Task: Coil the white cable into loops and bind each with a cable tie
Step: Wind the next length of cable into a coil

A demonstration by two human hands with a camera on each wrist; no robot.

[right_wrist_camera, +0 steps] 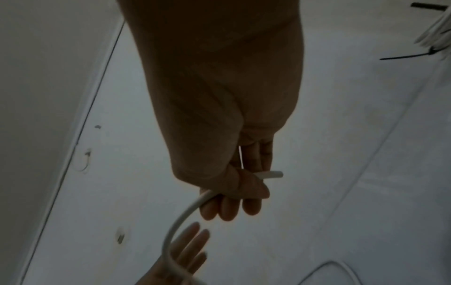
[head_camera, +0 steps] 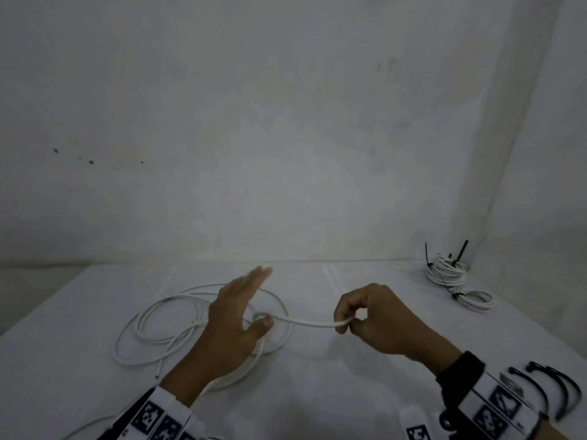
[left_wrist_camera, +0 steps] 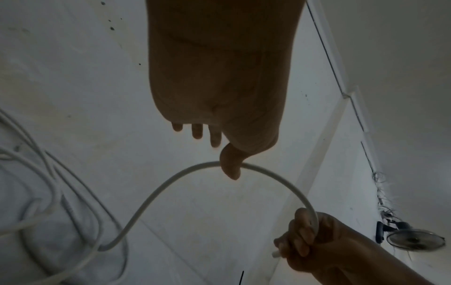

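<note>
The white cable (head_camera: pixel 136 328) lies in loose, unbound loops on the white table (head_camera: pixel 349 376), left of centre. One stretch rises from the loops and runs right between my hands. My left hand (head_camera: pixel 235 315) hovers over the loops with straight fingers, and the cable passes across its thumb (left_wrist_camera: pixel 230 165). My right hand (head_camera: pixel 374 319) pinches the cable near its free end (right_wrist_camera: pixel 272 174), which sticks out past the curled fingers (right_wrist_camera: pixel 227 210). In the left wrist view the cable (left_wrist_camera: pixel 156 194) arcs from the thumb to the right hand (left_wrist_camera: pixel 324 243).
Two white coils bound with black ties sit at the back right, a stacked one (head_camera: pixel 444 271) and a smaller one (head_camera: pixel 476 300). Several loose black cable ties (head_camera: pixel 559 392) lie by my right wrist. A wall stands behind the table.
</note>
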